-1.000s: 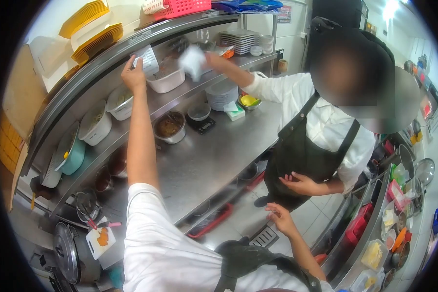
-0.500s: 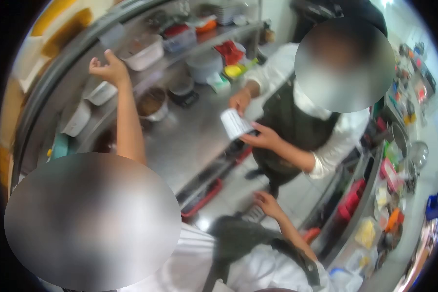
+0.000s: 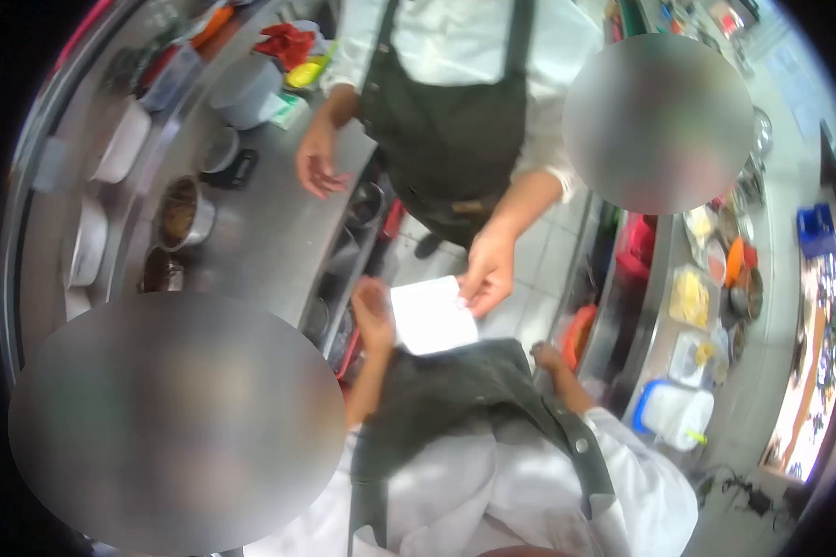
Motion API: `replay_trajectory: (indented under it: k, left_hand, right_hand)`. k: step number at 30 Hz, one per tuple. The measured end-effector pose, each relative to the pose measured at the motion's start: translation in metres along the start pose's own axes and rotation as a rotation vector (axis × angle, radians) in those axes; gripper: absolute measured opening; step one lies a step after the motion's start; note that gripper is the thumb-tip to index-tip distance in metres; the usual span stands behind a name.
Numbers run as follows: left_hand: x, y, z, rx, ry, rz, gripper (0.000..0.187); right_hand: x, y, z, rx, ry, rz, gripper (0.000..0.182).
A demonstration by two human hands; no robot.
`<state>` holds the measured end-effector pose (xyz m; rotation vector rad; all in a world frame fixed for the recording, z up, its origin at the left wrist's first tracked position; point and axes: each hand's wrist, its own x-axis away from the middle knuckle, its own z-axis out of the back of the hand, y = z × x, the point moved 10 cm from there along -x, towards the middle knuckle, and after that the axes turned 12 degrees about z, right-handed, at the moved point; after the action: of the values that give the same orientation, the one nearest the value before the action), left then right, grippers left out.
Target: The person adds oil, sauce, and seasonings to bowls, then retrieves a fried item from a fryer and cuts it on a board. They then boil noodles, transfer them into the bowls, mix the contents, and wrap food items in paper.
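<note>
A bright white sheet (image 3: 429,317) is in front of my dark apron, its surface too glaring to read. A co-worker facing me pinches its right side between thumb and fingers. My left hand (image 3: 372,314) is at the sheet's left edge, with the fingers partly hidden and blurred, so its grip is unclear. Low on the right, beside my apron, my right hand (image 3: 552,358) has its fingers curled in, with nothing visible in them. The co-worker's other hand hangs, fingers loose, over the edge of the steel counter (image 3: 274,218).
On the left counter are a pot of brown food (image 3: 178,215), a black scale (image 3: 241,170) and a large tub (image 3: 245,91). White trays line a shelf. The right counter holds a yellow-filled container (image 3: 690,299) and a white, blue-rimmed tub (image 3: 680,415).
My left hand has come down from the raised position at upper left to the sheet. The view has turned, and the co-worker stands closer, one hand off the sheet. My right hand's fingers have curled.
</note>
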<state>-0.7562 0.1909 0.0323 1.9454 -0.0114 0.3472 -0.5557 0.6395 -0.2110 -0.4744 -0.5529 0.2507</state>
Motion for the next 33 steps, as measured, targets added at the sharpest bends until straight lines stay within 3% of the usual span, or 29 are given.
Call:
replay_trajectory:
  k: [2,4,5,6,8,9,11,12,14,16,18,19,21,22,23,24,25,27,28,29,30,31,32,33]
  left_hand:
    - [0.042,0.109,-0.09,-0.297,-0.126,-0.209,0.082]
    - [0.066,0.143,-0.159,-0.568,-0.58,-0.275,0.088]
    - [0.082,0.162,-0.194,-0.73,-0.634,-0.324,0.07]
    - [0.087,0.154,-0.206,-0.73,-0.682,-0.313,0.07]
    - [0.119,0.159,-0.245,-0.776,-0.86,-0.738,0.044]
    - [0.12,0.157,-0.249,-0.655,-0.779,-0.777,0.024]
    - [0.12,0.133,-0.252,-0.532,-0.699,-0.732,0.022]
    - [0.116,0.109,-0.249,-0.477,-0.67,-0.678,0.021]
    - [0.098,0.014,-0.23,-0.571,-0.564,-0.146,0.016]
    - [0.108,-0.079,-0.219,-0.707,-0.685,0.435,0.006]
    - [0.175,-0.114,-0.264,-0.053,-0.821,1.154,0.014]
    - [0.19,-0.121,-0.286,-0.072,-0.868,1.165,0.014]
    - [0.264,-0.107,-0.346,0.338,-1.386,1.529,0.018]
    - [0.272,-0.115,-0.363,0.325,-1.426,1.535,0.018]
    - [0.287,-0.115,-0.384,0.322,-1.609,1.513,0.019]
    - [0.305,-0.113,-0.412,0.322,-1.805,1.482,0.022]
    - [0.319,-0.119,-0.442,0.319,-1.871,1.488,0.022]
    - [0.354,-0.124,-0.496,0.283,-1.695,1.712,0.017]
    - [0.371,-0.127,-0.513,0.256,-1.583,1.819,0.021]
    - [0.396,-0.117,-0.538,0.22,-1.786,1.746,0.036]
    - [0.408,-0.119,-0.548,0.209,-1.811,1.761,0.036]
    - [0.411,-0.133,-0.557,0.114,-1.726,1.716,0.041]
    - [0.41,-0.148,-0.563,0.029,-1.635,1.663,0.047]
    - [0.405,-0.168,-0.557,0.004,-1.644,1.673,0.049]
  right_hand:
    - [0.036,0.012,0.008,-0.52,0.081,-0.449,0.033]
    - [0.039,0.012,0.009,-0.459,0.098,-0.441,0.038]
    - [0.035,0.017,0.005,-0.446,0.142,-0.442,0.038]
    - [0.032,0.019,0.0,-0.434,0.19,-0.442,0.038]
    - [0.028,-0.017,0.035,-0.411,0.221,-0.37,0.035]
    - [0.028,-0.024,0.036,-0.525,0.247,-0.404,0.035]
    - [0.028,-0.038,0.048,-0.63,0.311,-0.377,0.036]
    - [0.028,-0.049,0.057,-0.619,0.343,-0.319,0.037]
    - [0.05,-0.092,0.115,-0.693,0.448,-0.192,0.038]
    - [0.064,-0.118,0.151,-0.846,0.526,-0.099,0.041]
    - [0.082,-0.146,0.177,-1.58,0.499,0.018,0.046]
    - [0.097,-0.156,0.201,-1.679,0.527,0.126,0.046]
    - [0.133,-0.162,0.246,-1.75,0.59,0.246,0.047]
    - [0.154,-0.163,0.274,-1.757,0.644,0.353,0.043]
    - [0.175,-0.159,0.299,-1.75,0.698,0.463,0.039]
    - [0.194,-0.144,0.314,-1.709,0.747,0.462,0.039]
    - [0.218,-0.121,0.328,-1.592,0.861,0.399,0.036]
    - [0.286,-0.088,0.362,-1.45,1.066,0.211,0.024]
    - [0.33,-0.074,0.387,-1.426,1.284,0.198,0.021]
    - [0.375,-0.055,0.407,-1.4,1.497,0.19,0.019]
    - [0.431,-0.031,0.428,-1.109,1.704,0.077,0.013]
    - [0.485,0.023,0.429,-0.668,1.678,-0.268,0.012]
    - [0.548,0.054,0.442,-0.63,1.827,-0.42,0.011]
    - [0.615,0.059,0.474,-0.296,2.02,-0.261,0.01]
